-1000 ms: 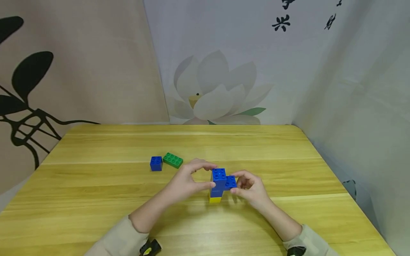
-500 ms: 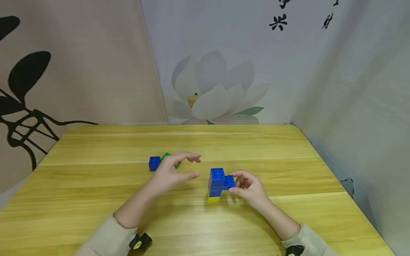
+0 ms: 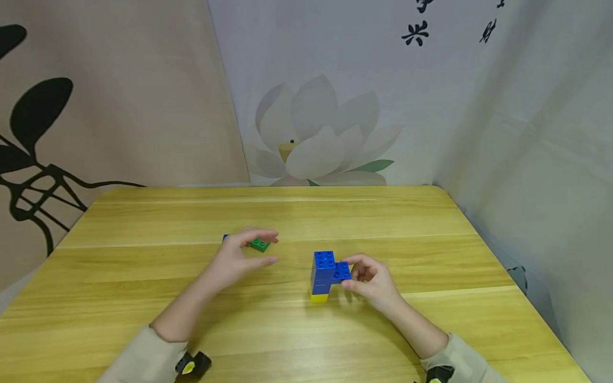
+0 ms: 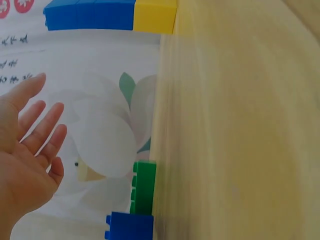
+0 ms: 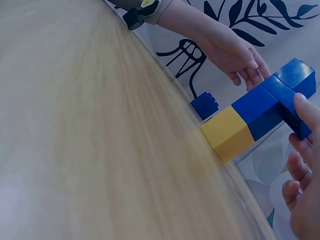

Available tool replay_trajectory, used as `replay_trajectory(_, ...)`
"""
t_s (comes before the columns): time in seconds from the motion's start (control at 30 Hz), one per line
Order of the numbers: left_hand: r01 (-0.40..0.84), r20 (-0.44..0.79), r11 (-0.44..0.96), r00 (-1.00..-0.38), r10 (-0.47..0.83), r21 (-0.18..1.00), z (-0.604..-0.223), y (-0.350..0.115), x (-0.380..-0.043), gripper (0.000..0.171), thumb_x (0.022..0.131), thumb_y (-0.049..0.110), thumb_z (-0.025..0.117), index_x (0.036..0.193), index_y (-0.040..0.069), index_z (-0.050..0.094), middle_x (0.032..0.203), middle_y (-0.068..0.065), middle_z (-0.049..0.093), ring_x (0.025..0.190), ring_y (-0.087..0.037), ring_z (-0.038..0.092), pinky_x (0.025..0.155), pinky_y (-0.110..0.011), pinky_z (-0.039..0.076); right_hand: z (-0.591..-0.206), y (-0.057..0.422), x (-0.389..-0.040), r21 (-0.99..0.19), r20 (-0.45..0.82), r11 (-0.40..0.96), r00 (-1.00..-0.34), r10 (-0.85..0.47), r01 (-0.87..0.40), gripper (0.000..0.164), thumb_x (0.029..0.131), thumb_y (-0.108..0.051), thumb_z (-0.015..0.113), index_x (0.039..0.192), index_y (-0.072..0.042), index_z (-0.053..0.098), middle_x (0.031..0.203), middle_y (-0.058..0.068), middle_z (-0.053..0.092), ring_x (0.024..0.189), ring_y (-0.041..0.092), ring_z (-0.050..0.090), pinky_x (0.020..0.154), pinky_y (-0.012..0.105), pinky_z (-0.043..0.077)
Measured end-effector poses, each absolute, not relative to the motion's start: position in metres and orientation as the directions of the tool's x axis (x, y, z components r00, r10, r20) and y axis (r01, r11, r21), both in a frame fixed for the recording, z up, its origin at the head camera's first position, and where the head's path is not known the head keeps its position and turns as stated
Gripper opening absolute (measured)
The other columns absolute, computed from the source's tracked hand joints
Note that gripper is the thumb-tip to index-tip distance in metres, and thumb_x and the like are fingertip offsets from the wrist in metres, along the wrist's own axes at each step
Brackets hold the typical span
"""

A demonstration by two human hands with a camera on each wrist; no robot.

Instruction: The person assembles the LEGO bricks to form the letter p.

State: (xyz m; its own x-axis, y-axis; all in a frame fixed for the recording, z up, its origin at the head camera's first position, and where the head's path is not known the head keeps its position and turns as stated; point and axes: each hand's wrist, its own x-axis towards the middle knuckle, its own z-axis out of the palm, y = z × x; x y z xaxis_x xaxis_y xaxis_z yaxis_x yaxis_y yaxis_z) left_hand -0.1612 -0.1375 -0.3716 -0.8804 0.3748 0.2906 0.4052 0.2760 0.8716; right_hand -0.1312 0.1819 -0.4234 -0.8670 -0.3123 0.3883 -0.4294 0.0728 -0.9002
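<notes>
A block stack (image 3: 322,276) stands on the tabletop (image 3: 383,340), a little right of its middle. From its right side, just under the top block (image 3: 324,260), a side block (image 3: 342,272) juts out. The right hand (image 3: 373,282) lies to the right of that, its grip at the side block's right end. Left of the stack, well apart from it, the left hand (image 3: 237,258) hangs above the tabletop. Farther back and left lie two loose blocks, the left one (image 4: 131,226) just beside the right one (image 3: 260,244); they seem to touch, though the left hand partly hides them. Behind the far edge hangs a backdrop (image 3: 325,48).
</notes>
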Motion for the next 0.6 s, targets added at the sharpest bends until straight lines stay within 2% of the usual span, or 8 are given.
replay_trajectory(0.2,0.349,0.243,0.277,-0.904,0.353,0.895,-0.375,-0.153,-0.163,0.045,0.081,0.017,0.078,0.123,0.01,0.064,0.121,-0.006,0.061,0.112,-0.038,0.052,0.094,-0.058,0.038,-0.424,0.181,-0.131,-0.898,0.393,0.074,-0.866,-0.309,-0.434,0.034,0.08,-0.003,0.076,0.108,0.008,0.061,0.072,0.002,0.055,0.064,0.009,0.049,0.054,0.022,0.04)
replay_trajectory(0.43,0.334,0.232,0.358,-0.926,0.299,0.872,-0.381,-0.172,-0.167,0.045,0.081,0.017,0.079,0.122,0.008,0.064,0.119,-0.006,0.062,0.115,-0.03,0.052,0.096,-0.055,0.037,-0.424,0.181,-0.131,-0.902,0.387,0.07,-0.868,-0.31,-0.427,0.034,0.08,-0.004,0.077,0.108,0.008,0.061,0.072,0.002,0.055,0.064,0.009,0.049,0.054,0.022,0.04)
replay_trajectory(0.6,0.326,0.218,0.412,-0.933,0.287,0.851,-0.383,-0.182,-0.17,0.045,0.083,0.019,0.077,0.124,0.008,0.062,0.118,-0.006,0.062,0.114,-0.031,0.051,0.095,-0.054,0.035,-0.424,0.182,-0.131,-0.903,0.384,0.073,-0.87,-0.31,-0.424,0.034,0.08,-0.004,0.077,0.108,0.008,0.061,0.072,0.002,0.055,0.064,0.01,0.049,0.054,0.022,0.04)
